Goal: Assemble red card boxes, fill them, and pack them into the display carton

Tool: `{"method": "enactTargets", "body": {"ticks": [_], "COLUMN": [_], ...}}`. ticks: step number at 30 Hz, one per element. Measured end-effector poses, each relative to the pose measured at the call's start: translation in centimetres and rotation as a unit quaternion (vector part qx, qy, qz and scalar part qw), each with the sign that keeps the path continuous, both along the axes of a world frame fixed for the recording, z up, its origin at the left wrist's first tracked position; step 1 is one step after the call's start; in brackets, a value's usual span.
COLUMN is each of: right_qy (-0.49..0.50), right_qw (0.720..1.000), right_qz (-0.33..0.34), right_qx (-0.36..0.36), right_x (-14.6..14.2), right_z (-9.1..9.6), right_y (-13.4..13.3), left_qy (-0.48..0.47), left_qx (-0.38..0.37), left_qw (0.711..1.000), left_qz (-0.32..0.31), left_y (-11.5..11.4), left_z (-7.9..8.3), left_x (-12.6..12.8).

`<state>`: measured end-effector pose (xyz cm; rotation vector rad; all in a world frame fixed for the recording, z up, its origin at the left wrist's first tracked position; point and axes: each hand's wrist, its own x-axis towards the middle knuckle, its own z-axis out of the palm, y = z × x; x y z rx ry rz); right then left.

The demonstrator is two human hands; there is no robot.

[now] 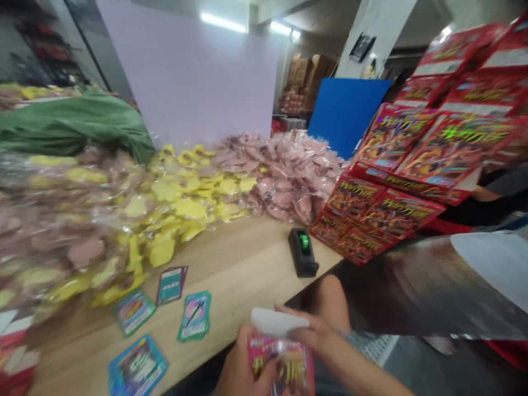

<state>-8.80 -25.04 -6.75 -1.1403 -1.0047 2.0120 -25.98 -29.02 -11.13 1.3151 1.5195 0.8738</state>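
Observation:
Both my hands hold a small red printed box (282,366) at the bottom centre, just off the near edge of the wooden table (243,264). My left hand (239,366) grips its left side from below. My right hand (307,330) has its fingers on the box's white open flap (276,322) at the top. Several colourful cards lie on the table to the left: a green card (194,315), a teal card (171,284), another card (134,311) and a blue card (137,367).
Heaps of yellow (177,209) and pink (284,170) plastic-wrapped pieces cover the far table. A small black device with a green button (303,251) sits near the table's right edge. Stacked red printed cartons (416,159) rise at the right. A green cloth (78,124) lies far left.

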Motion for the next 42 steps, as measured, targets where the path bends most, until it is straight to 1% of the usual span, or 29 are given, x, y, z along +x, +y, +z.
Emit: {"method": "enactTargets", "body": {"ticks": [1,2,4,5,7,9,10,11,14,16,18,20,21,22,23,24,25,26,27,28,29,30,31,32,34,37,39,40,42], "right_qy": [-0.022,-0.033,-0.040,-0.055,-0.128,-0.197,-0.207,-0.198,-0.126,-0.112,-0.130,-0.164,-0.185,-0.205,-0.225,-0.247,-0.268,-0.291,-0.316,-0.342,-0.366,-0.380,-0.384,-0.381,-0.360,-0.318,-0.287,-0.271,-0.237], "right_qw": [0.999,0.995,0.976,0.966,0.947,0.928,0.923,0.923,0.942,0.940,0.915,0.874,0.856,0.846,0.850,0.863,0.874,0.887,0.894,0.894,0.892,0.891,0.893,0.899,0.915,0.926,0.931,0.934,0.939], "right_qz": [0.038,0.094,0.199,0.225,0.232,0.226,0.232,0.240,0.262,0.282,0.324,0.368,0.375,0.364,0.321,0.250,0.165,0.067,-0.031,-0.112,-0.178,-0.206,-0.218,-0.213,-0.180,-0.156,-0.166,-0.179,-0.219], "right_qx": [0.010,0.029,0.082,0.115,0.180,0.220,0.229,0.226,0.167,0.154,0.203,0.271,0.303,0.331,0.352,0.364,0.370,0.353,0.315,0.267,0.196,0.141,0.086,0.039,-0.034,-0.133,-0.154,-0.151,-0.120], "right_x": [0.3,0.6,0.9,0.8,0.4,-0.3,-0.5,-0.7,-0.8,-0.8,-1.1,-1.5,-1.6,-1.6,-1.3,-0.7,0.3,1.5,2.9,4.3,5.7,6.7,7.5,7.9,8.1,7.8,7.7,7.7,7.5], "right_z": [0.1,0.2,0.7,1.0,1.4,1.6,1.6,1.6,1.9,2.7,3.8,4.6,4.7,4.6,4.1,3.4,2.6,1.7,0.8,0.0,-0.7,-1.2,-1.8,-2.2,-3.0,-3.7,-3.7,-3.7,-3.8], "right_y": [0.6,1.2,2.2,2.6,2.8,2.7,2.7,2.7,3.1,3.4,3.1,2.0,1.2,0.4,-0.1,-0.4,-0.1,0.6,1.9,3.5,5.3,7.2,8.9,10.5,12.7,13.9,13.7,13.3,12.4], "left_qy": [-0.009,-0.018,-0.037,-0.046,-0.043,-0.017,-0.007,-0.003,-0.014,-0.017,-0.017,-0.032,-0.053,-0.084,-0.117,-0.136,-0.133,-0.106,-0.058,-0.001,0.055,0.102,0.140,0.169,0.217,0.274,0.294,0.294,0.285], "left_qx": [-0.011,-0.022,-0.039,-0.040,-0.043,-0.050,-0.052,-0.051,-0.036,-0.033,-0.034,-0.019,-0.010,-0.005,-0.004,-0.002,0.011,0.044,0.094,0.156,0.217,0.264,0.292,0.303,0.290,0.261,0.271,0.283,0.303], "left_qw": [1.000,1.000,0.998,0.998,0.998,0.998,0.998,0.997,0.997,0.997,0.998,0.999,0.998,0.996,0.991,0.983,0.972,0.960,0.951,0.944,0.937,0.928,0.919,0.911,0.900,0.887,0.873,0.869,0.868], "left_qz": [-0.005,-0.003,0.016,0.021,0.006,-0.027,-0.043,-0.055,-0.073,-0.069,-0.056,-0.030,-0.019,-0.026,-0.061,-0.123,-0.194,-0.256,-0.290,-0.290,-0.268,-0.241,-0.226,-0.225,-0.242,-0.266,-0.279,-0.281,-0.270], "left_y": [0.3,0.6,0.7,0.7,0.4,0.2,0.1,0.0,-0.3,-0.6,-0.9,-0.9,-0.7,-0.4,0.1,0.7,1.5,2.4,3.5,4.7,6.0,7.3,8.6,9.7,11.2,11.7,11.5,11.4,11.4], "left_z": [-0.7,-1.2,-1.3,-1.1,-0.1,0.8,1.1,1.4,1.5,1.4,1.1,1.0,1.1,1.4,2.0,2.8,3.8,4.8,5.7,6.5,7.1,7.3,7.1,6.7,5.5,3.9,3.6,3.5,3.4], "left_x": [0.2,0.4,0.7,0.8,0.8,0.7,0.5,0.4,0.1,0.2,0.3,0.3,0.1,-0.4,-1.0,-1.8,-2.7,-3.5,-4.2,-4.6,-4.6,-4.2,-3.6,-2.8,-1.2,0.0,-0.1,-0.2,-0.4]}}
